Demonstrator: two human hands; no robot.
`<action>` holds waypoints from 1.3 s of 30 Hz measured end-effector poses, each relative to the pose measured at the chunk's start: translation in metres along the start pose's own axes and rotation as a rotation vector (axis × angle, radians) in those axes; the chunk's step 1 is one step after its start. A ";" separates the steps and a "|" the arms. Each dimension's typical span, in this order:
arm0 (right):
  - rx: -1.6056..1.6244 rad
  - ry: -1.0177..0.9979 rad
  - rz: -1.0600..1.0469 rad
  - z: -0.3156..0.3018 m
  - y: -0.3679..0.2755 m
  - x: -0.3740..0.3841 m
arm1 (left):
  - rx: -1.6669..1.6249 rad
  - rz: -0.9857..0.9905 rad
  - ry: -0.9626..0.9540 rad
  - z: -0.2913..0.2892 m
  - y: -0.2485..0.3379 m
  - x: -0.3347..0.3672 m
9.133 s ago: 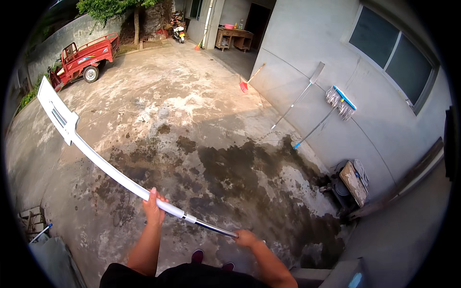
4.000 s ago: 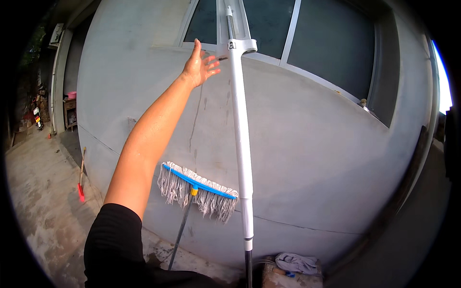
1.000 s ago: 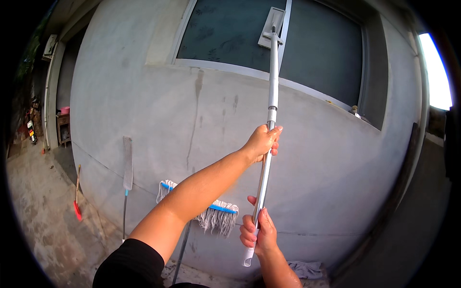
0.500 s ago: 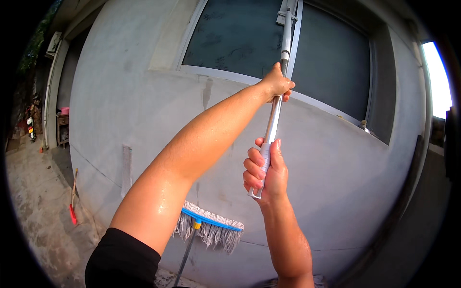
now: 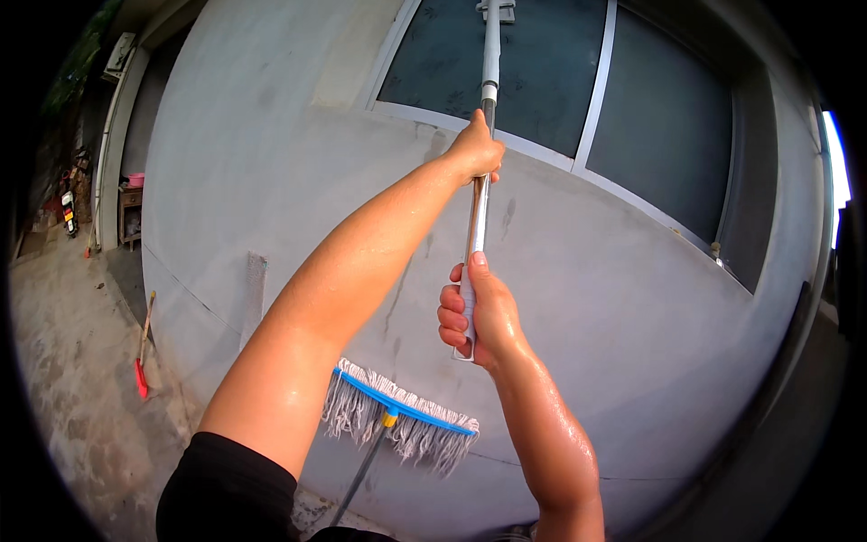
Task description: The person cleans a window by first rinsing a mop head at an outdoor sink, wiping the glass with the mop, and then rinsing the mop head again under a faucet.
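Note:
A long-handled window cleaner [image 5: 491, 59] with a white and silver pole reaches up to the dark window [image 5: 551, 90], its head partly cut off by the top edge of the view. My left hand [image 5: 476, 149] is closed round the silver middle of the pole, arm stretched forward. Lower down, my right hand [image 5: 483, 312] wraps round the white grip at the pole's bottom end, thumb along it. Both forearms look wet. Below my hands, a string mop [image 5: 406, 415] with a blue bar leans head-up against the grey wall [image 5: 578, 334].
The window's pale frame [image 5: 599, 90] and sill run across the wall, with small bits at the sill's right end. On the left, a red-ended stick [image 5: 142, 375] leans by the wall's foot. Farther back stands a small wooden table [image 5: 131, 212] with a pink basin [image 5: 135, 180].
The window cleaner's head has moved left from the middle frame bar onto the left pane. Both hands have shifted left with the pole, still gripping it. The view has turned slightly.

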State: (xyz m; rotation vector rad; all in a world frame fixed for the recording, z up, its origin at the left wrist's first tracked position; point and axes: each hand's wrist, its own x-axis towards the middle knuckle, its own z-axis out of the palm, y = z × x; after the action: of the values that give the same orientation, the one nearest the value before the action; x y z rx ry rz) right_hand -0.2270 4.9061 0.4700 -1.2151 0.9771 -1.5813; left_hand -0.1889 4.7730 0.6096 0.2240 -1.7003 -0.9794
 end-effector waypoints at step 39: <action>-1.173 0.542 0.388 -0.102 -0.229 -0.377 | -1.110 -0.210 -0.244 0.276 0.115 -0.195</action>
State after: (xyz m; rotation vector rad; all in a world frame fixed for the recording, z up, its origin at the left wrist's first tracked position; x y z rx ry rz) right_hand -0.3208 5.3393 0.5597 -1.1653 2.5282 -0.9702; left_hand -0.3194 5.0974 0.5368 -0.4734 -1.1171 -2.0089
